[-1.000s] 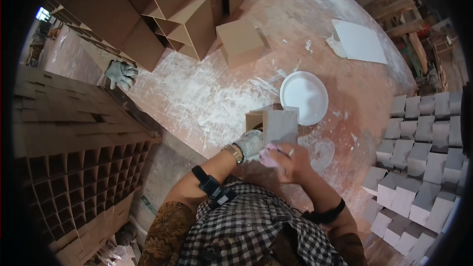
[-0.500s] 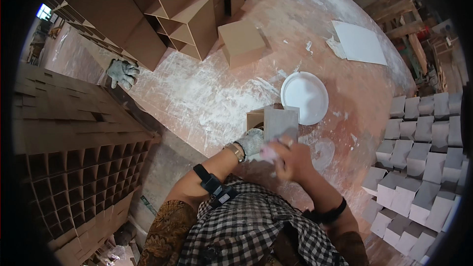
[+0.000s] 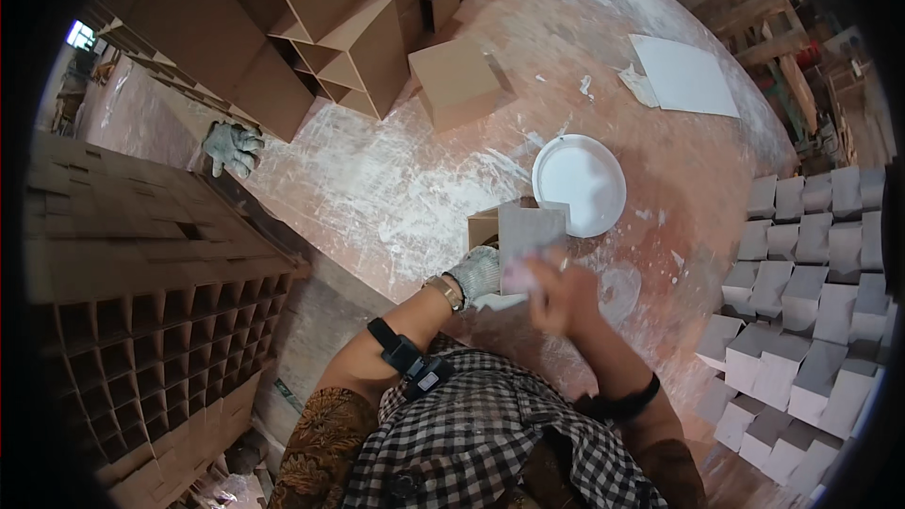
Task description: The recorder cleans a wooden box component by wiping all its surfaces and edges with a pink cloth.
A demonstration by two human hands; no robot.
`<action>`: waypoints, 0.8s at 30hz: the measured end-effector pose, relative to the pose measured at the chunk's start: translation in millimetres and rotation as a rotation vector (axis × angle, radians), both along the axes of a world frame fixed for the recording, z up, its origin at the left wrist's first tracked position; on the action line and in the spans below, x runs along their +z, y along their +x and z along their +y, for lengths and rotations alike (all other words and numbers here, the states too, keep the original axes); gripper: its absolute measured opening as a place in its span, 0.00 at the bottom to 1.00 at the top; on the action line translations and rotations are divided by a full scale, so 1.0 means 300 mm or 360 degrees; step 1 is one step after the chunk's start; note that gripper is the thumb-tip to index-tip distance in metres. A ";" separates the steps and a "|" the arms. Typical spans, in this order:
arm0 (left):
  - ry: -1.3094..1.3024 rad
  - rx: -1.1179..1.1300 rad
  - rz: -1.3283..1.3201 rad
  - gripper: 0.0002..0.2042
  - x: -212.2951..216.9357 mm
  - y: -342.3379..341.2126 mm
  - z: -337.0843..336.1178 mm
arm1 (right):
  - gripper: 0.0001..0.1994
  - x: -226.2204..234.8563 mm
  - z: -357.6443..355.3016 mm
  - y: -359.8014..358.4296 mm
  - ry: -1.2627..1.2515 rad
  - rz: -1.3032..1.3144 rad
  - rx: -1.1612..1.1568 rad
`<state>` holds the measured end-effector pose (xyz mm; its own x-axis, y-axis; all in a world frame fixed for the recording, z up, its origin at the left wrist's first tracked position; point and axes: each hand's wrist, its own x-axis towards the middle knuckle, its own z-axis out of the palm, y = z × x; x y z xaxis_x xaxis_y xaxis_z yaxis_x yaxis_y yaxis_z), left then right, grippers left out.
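Observation:
A small brown cardboard box [image 3: 484, 225] stands in front of me on the worktable, a sheet of grey paper [image 3: 531, 231] lying over its right side. My left hand [image 3: 477, 270], in a pale knitted glove, grips the box at its near left edge, with its fingertips partly hidden by the box. A pale paper flap [image 3: 500, 302] sticks out below the glove. My right hand [image 3: 556, 294] is bare and at the near end of the grey paper. Motion smears its fingers, so their hold is unclear. Just beyond the box is a round white tray [image 3: 580, 184].
Brown boxes [image 3: 377, 57] are stacked at the far left, with a single box [image 3: 457, 80] beside them. A grey glove [image 3: 233, 148] lies at the table's left edge. Divided cardboard [image 3: 160, 320] is piled at left, grey-white boxes [image 3: 792, 292] at right. White sheets [image 3: 683, 75] lie far right.
My right hand has shifted slightly at the near end of the grey paper. More of the pale flap shows below my left glove. The whole view has moved a little.

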<state>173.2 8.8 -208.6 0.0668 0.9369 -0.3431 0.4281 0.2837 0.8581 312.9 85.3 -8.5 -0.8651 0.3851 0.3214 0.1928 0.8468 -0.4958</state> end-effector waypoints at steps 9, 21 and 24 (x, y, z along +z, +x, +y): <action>0.0105 -0.0549 0.0744 0.19 0.346 -0.054 0.004 | 0.17 -0.082 0.079 0.044 -0.0011 0.0094 -0.0361; 0.0147 -0.0445 0.0550 0.19 0.259 -0.041 0.030 | 0.19 -0.094 0.216 0.003 -0.0048 0.0148 -0.0596; 0.0139 -0.0403 0.0545 0.19 0.251 -0.051 0.013 | 0.19 -0.125 0.078 0.141 -0.0205 0.0005 -0.0602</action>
